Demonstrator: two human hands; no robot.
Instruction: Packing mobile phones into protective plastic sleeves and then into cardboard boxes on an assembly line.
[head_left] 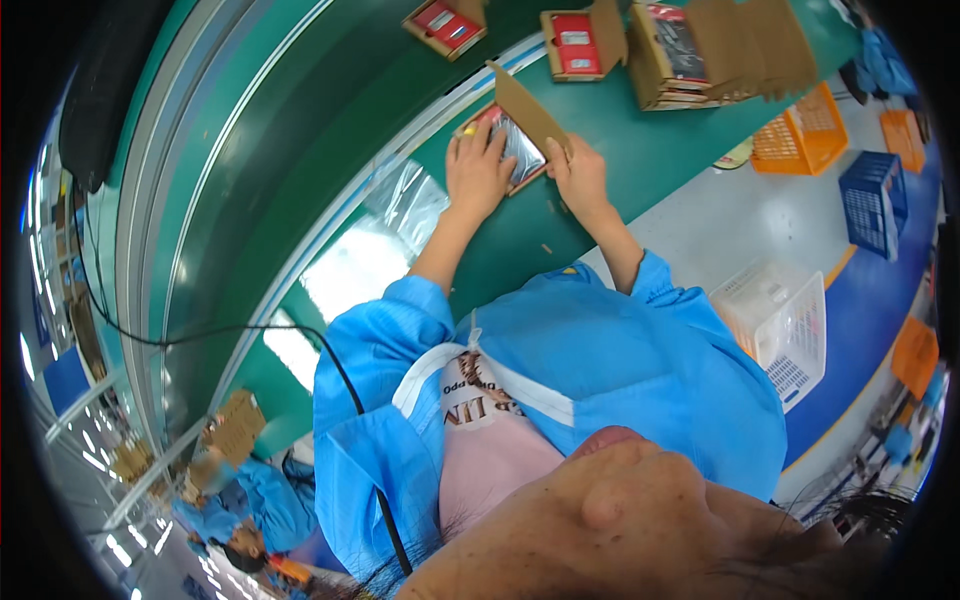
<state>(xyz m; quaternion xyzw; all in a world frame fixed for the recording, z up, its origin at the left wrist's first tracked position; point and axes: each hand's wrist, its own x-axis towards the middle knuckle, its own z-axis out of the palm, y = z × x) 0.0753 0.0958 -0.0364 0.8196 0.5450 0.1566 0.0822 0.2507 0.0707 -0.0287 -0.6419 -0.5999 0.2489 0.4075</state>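
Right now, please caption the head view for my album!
Left hand on an open cardboard box, right hand holding its lid.

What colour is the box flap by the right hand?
The box flap is plain brown; the head view shows it.

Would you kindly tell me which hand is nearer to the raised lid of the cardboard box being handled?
The right hand, which touches the raised lid at its near end. The left hand lies over the plastic-wrapped item, to the lid's left.
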